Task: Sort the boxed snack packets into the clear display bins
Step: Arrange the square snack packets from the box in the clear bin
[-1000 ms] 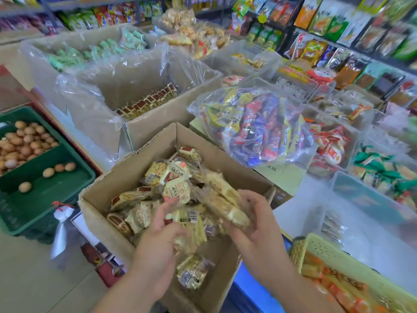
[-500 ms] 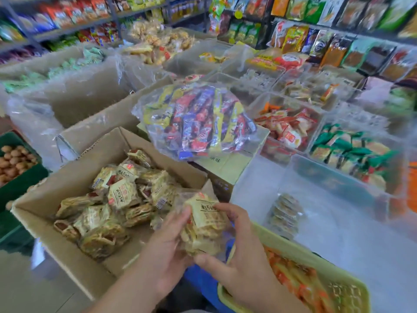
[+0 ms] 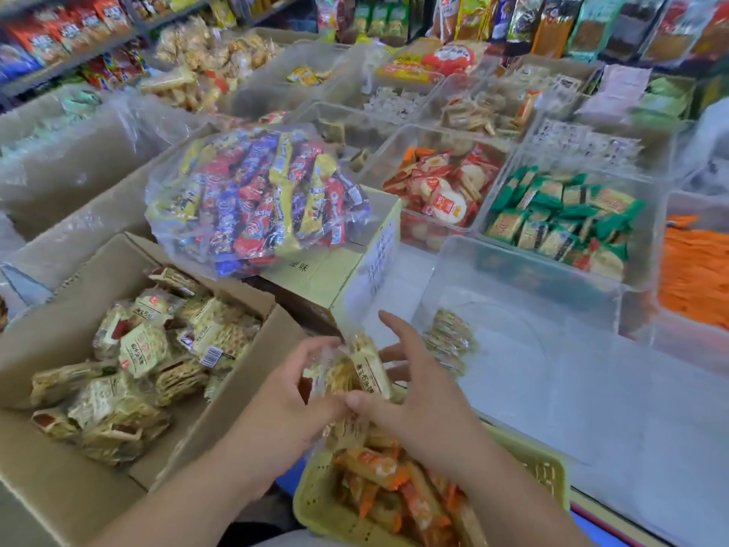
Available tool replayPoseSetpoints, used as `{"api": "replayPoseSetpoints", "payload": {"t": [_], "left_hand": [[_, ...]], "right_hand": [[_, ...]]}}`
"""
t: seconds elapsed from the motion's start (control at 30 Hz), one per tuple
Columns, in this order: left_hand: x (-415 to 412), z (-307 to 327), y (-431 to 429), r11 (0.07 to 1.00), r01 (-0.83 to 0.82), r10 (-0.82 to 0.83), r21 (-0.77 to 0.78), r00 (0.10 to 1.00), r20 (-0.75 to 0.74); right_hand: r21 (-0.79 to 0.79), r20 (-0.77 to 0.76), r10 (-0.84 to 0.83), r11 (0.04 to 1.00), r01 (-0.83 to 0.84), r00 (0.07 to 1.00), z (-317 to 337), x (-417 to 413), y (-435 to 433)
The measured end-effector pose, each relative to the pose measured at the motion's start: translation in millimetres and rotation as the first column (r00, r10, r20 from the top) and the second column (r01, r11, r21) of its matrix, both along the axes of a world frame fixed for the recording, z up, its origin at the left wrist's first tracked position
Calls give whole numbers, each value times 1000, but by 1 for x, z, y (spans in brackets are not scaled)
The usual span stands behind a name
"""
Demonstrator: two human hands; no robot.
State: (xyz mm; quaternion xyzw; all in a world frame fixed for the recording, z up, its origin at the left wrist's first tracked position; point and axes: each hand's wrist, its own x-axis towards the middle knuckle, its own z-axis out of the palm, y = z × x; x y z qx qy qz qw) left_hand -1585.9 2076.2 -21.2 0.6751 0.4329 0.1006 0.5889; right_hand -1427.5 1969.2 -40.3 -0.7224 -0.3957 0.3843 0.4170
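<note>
Sitting at the lower left of the frame, a cardboard box (image 3: 59, 341) holds a heap of snack packets (image 3: 146, 349) in yellow wrappers. Right of it, at lower centre, the left hand (image 3: 284, 392) curls its fingers round a bunch of packets (image 3: 367, 369), above a yellow basket (image 3: 315, 503). The right hand (image 3: 426, 396) meets the bunch with its thumb, fingers spread and nearly straight. Just right, a clear bin (image 3: 591, 388) holds a few loose packets (image 3: 449, 337).

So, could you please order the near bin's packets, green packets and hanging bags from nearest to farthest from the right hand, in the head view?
1. Near bin's packets, just beyond the right hand.
2. Green packets, next bin back, rightward.
3. Hanging bags, on the back wall.
</note>
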Motion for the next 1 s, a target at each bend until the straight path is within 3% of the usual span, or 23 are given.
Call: {"api": "replayPoseSetpoints", "payload": {"t": [0.13,0.3,0.43,0.57,0.77,0.9,1.0], "left_hand": [[17,-3,-1,994,109,-106,31,991,-75],[40,-17,1,993,99,-102,-67,994,-43],[55,-32,8,958,-36,38,-284,999,3],[56,-56,21,837,-216,276,-502,960,47],[54,-65,30,664,-259,479,-701,868,133],[53,-66,32,645,-212,487,-734,854,182],[50,-63,31,640,-207,497,-740,846,194]], "right_hand": [[-14,-19,28,1000,-28,999,-6,20,-9],[-13,17,-140,990,140,990,-27,39,-14],[-41,-59,-302,953,300,951,-44,65,-15],[-88,-159,-461,888,452,873,-55,104,-19],[-22,146,-619,778,628,772,-80,179,1],[-74,379,-458,851,520,804,-115,207,31],[-203,482,-287,883,424,828,-140,210,51]]}}
